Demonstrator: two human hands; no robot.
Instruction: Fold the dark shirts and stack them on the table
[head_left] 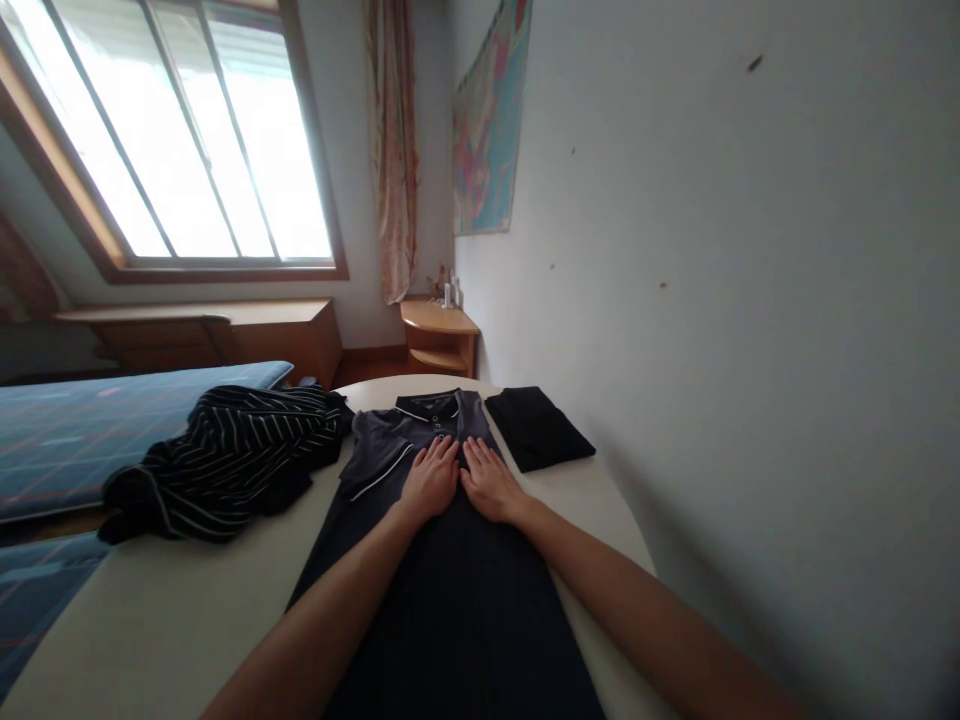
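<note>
A dark polo shirt [465,600] lies spread on the pale table, its collar at the far end and its lower part running toward me. White piping edges the collar and the left sleeve. My left hand [433,478] rests flat on the chest just below the buttons, fingers stretched out. Beside it, my right hand [489,480] lies flat on the same shirt, fingers extended and pointing away from me. Neither hand grips the fabric. The right sleeve is not visible as laid out.
To the right sits a folded black garment [538,428]. A crumpled black-and-white striped garment [236,455] lies at the left edge of the round table [195,610]. Past it is a blue plaid bed [67,425]. A white wall [720,330] stands close on the right.
</note>
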